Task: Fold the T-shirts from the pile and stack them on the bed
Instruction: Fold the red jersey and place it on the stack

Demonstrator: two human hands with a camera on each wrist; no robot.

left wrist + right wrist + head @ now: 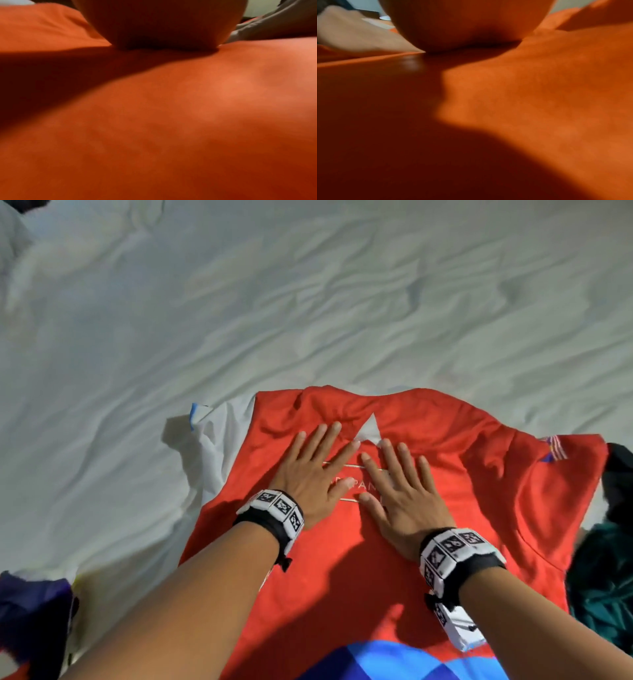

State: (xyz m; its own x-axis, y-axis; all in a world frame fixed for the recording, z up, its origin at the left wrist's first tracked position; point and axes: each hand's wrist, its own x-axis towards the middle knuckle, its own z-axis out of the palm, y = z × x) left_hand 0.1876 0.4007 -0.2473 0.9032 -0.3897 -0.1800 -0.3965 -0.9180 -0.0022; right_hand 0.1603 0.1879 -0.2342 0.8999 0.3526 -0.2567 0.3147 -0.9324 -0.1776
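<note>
Both palms flat, fingers spread: left hand (310, 474) and right hand (399, 494) press side by side on the smooth red T-shirt (462, 474), gripping nothing. Beyond the shirt stretches the rumpled white bed (308, 302); white fabric (219, 446) peeks out left.

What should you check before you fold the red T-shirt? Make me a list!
1. Both hands flat on the red T-shirt: ok. The left hand and right hand press it with straight fingers.
2. Shirt smooth: not ok, wrinkles remain near the collar and right sleeve.
3. Shirt lying on bare bed sheet: not ok, a white garment sticks out underneath at the left.
4. Right side clear for folding: not ok, dark green clothes touch that edge.
5. Bottom hem straight: cannot tell, it is out of view.
</note>
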